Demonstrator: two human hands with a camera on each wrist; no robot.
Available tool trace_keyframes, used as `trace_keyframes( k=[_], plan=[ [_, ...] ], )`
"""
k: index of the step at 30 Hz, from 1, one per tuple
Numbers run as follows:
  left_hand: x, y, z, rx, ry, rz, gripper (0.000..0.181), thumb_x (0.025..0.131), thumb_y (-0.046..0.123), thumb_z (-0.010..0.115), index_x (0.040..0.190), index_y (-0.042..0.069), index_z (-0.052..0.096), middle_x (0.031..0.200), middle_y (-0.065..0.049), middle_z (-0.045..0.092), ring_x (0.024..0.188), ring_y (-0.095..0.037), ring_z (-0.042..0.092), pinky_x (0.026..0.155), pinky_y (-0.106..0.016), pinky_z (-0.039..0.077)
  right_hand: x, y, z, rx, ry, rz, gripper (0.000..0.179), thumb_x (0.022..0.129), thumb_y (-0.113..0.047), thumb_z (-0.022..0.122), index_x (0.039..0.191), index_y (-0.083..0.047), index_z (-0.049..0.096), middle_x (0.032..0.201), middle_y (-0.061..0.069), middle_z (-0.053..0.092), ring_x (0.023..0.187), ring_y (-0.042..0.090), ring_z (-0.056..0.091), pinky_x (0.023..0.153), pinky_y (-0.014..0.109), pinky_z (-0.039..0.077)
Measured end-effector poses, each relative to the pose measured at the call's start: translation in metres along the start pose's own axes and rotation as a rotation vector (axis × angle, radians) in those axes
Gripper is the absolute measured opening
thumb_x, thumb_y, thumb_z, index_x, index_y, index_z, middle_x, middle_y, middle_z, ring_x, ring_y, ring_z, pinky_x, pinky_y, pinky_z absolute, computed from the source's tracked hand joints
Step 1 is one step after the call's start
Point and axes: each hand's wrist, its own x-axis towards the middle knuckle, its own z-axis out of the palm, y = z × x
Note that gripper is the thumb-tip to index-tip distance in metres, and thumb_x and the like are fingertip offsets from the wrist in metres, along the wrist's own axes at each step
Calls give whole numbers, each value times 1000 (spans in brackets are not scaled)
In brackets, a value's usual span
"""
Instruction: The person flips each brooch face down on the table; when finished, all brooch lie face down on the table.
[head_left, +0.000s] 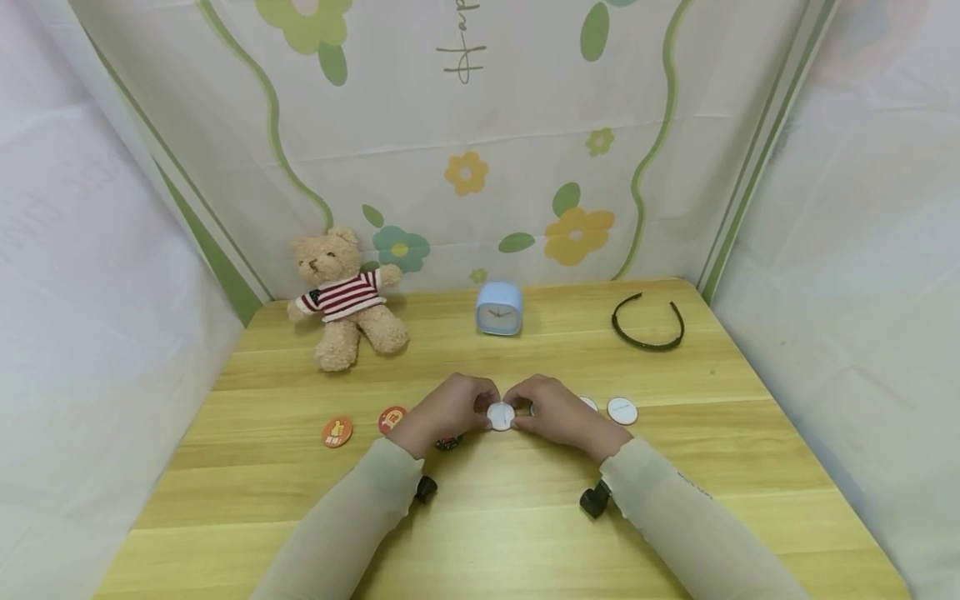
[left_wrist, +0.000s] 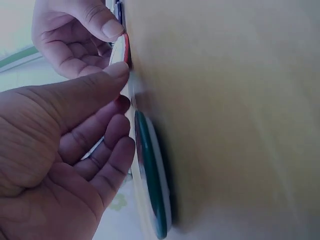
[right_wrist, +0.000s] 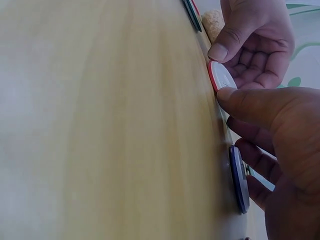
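Observation:
Between my two hands is a round badge (head_left: 501,416) with a white back and a red rim. My left hand (head_left: 452,406) pinches its left edge with thumb and fingers, and my right hand (head_left: 553,410) pinches its right edge. In the right wrist view the badge (right_wrist: 223,76) stands tilted just over the table, white side toward the fingers. Close under the left fingers lies a green-rimmed badge (left_wrist: 154,177). A blue-rimmed badge (right_wrist: 239,180) lies by the right fingers, mostly hidden by that hand in the head view.
On the left lie an orange badge (head_left: 337,432) and a red badge (head_left: 391,418), partly covered by my wrist. White-backed badges, one (head_left: 622,411) fully visible, lie on the right. Behind are a teddy bear (head_left: 341,292), a blue clock (head_left: 499,308) and a black headband (head_left: 648,344).

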Motion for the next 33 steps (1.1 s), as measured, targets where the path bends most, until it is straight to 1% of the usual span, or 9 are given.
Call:
trace_keyframes(
  k=[3, 7, 13, 19, 23, 26, 30, 32, 33],
  plan=[
    [3, -3, 3, 11, 3, -3, 14, 94, 17, 89, 102, 19, 78, 93, 6, 74, 86, -12, 64, 82, -33, 55, -1, 0, -2, 12, -10, 2, 23, 96, -28, 88, 118, -24, 82, 114, -13, 77, 114, 13, 66, 105, 42, 55],
    [7, -5, 7, 15, 1, -5, 13, 94, 19, 88, 102, 20, 78, 93, 9, 73, 86, -9, 64, 84, -32, 56, -2, 4, -4, 24, -20, 3, 25, 95, -26, 88, 120, -25, 82, 116, -13, 77, 115, 12, 65, 105, 41, 54],
    [9, -5, 8, 20, -10, -38, 18, 92, 17, 91, 107, 18, 81, 97, 8, 74, 89, -9, 64, 86, -33, 57, -1, 7, -5, 23, -48, -24, 28, 96, -26, 87, 123, -23, 82, 118, -11, 75, 116, 13, 64, 106, 41, 54],
    [8, -5, 7, 31, -18, -45, 22, 91, 19, 91, 111, 15, 82, 102, 6, 76, 92, -10, 65, 89, -34, 57, 1, 8, -4, -6, -73, -39, 27, 98, -27, 85, 125, -23, 81, 120, -10, 73, 118, 14, 62, 106, 41, 52],
    [-1, -8, -1, 21, -8, -52, 28, 93, 20, 90, 119, 12, 81, 112, 1, 79, 104, -15, 70, 98, -40, 59, 1, 6, -3, -9, -77, -41, 28, 98, -25, 85, 125, -21, 80, 121, -8, 73, 120, 16, 62, 107, 44, 52],
    [-11, -13, -10, 19, -6, -83, 37, 93, 21, 89, 127, 12, 78, 122, -1, 78, 115, -19, 71, 104, -43, 58, 2, 6, -2, -13, -75, -44, 29, 97, -26, 85, 126, -20, 79, 122, -7, 74, 122, 18, 63, 109, 45, 52],
    [-28, -18, -24, -2, -57, -143, 46, 91, 16, 90, 135, 12, 75, 128, -3, 75, 120, -24, 69, 104, -47, 57, 1, 7, -2, -16, -69, -25, 32, 96, -28, 86, 126, -20, 79, 123, -6, 74, 124, 20, 63, 111, 46, 52],
    [-37, -19, -29, 1, -86, -151, 50, 90, 13, 91, 137, 12, 73, 127, -4, 74, 119, -25, 68, 103, -48, 57, 1, 7, -2, -18, -67, -12, 32, 96, -29, 86, 126, -20, 80, 124, -6, 74, 124, 20, 63, 112, 47, 51],
    [-41, -20, -30, 9, -97, -145, 50, 89, 11, 90, 137, 11, 73, 126, -4, 74, 117, -24, 68, 103, -48, 57, 0, 7, -2, -15, -67, -7, 32, 96, -29, 86, 126, -20, 80, 124, -6, 74, 125, 20, 63, 112, 47, 51]
  ],
)
